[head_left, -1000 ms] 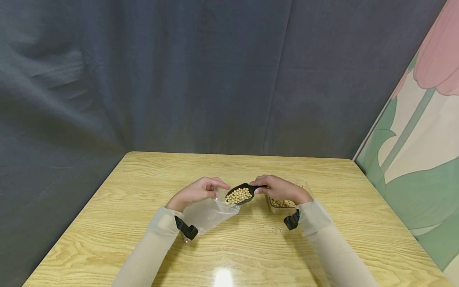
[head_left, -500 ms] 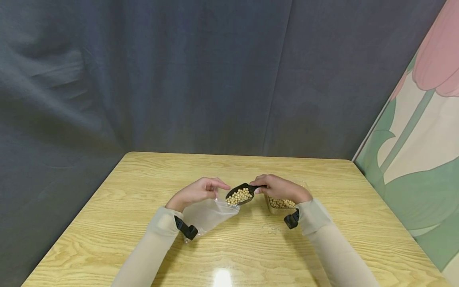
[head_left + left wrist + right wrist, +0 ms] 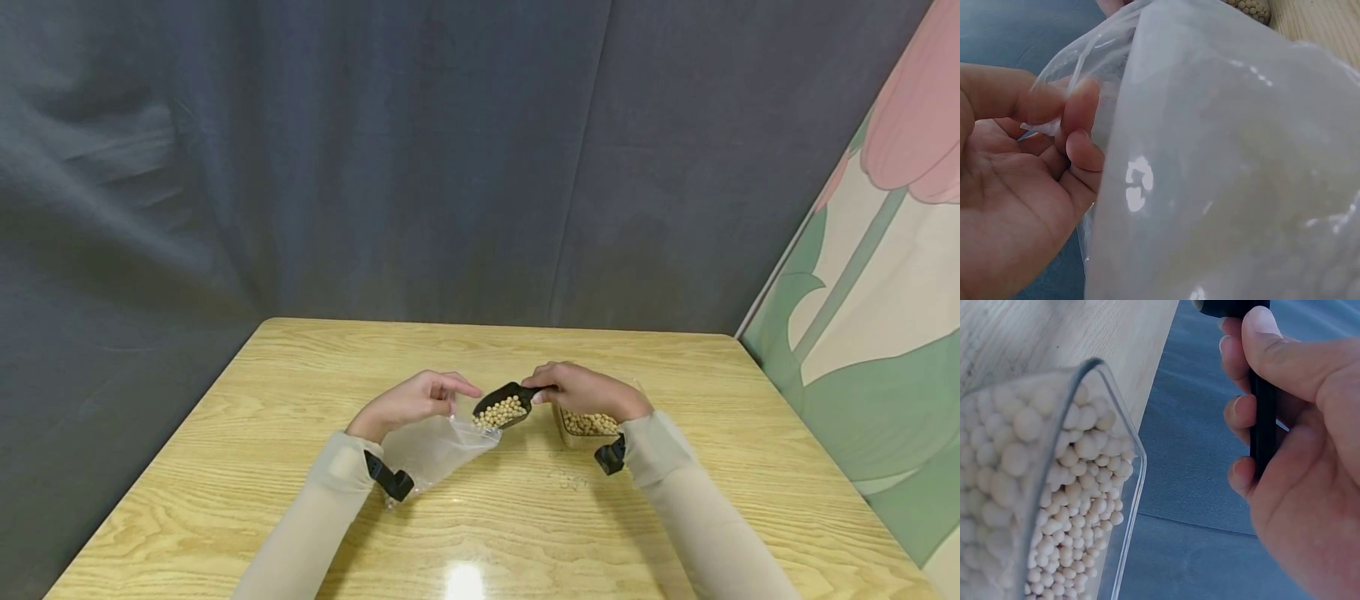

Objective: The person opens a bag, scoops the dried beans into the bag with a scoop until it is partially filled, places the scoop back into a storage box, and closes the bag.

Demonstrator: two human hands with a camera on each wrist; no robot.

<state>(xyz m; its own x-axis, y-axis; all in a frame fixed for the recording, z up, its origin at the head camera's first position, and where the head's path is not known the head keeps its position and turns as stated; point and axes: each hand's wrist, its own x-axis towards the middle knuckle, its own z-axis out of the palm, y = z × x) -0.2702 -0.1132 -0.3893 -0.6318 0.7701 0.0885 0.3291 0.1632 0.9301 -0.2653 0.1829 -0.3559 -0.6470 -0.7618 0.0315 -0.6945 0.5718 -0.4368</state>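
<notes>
My left hand (image 3: 412, 404) pinches the top edge of a clear plastic zip bag (image 3: 431, 454), seen up close between thumb and fingers in the left wrist view. The bag hangs slanted, its mouth facing right. My right hand (image 3: 585, 392) grips the handle of a black scoop (image 3: 527, 397), fingers wrapped round it in the right wrist view. Pale yellow soybeans (image 3: 501, 412) lie in the scoop, whose tip is tilted down at the bag's mouth. In the left wrist view the bag hides the scoop.
Under my right forearm stands a clear rectangular container (image 3: 1130, 525) of soybeans (image 3: 1075, 519), partly covered by the hand in the head view. Small clear bits (image 3: 567, 479) lie on the wooden table (image 3: 510, 533). A dark curtain (image 3: 450, 167) hangs behind its far edge.
My right hand has risen slightly, tipping the scoop a little more. The beans sit nearer its tip, and more of its black inside shows. The left hand and bag hold nearly still.
</notes>
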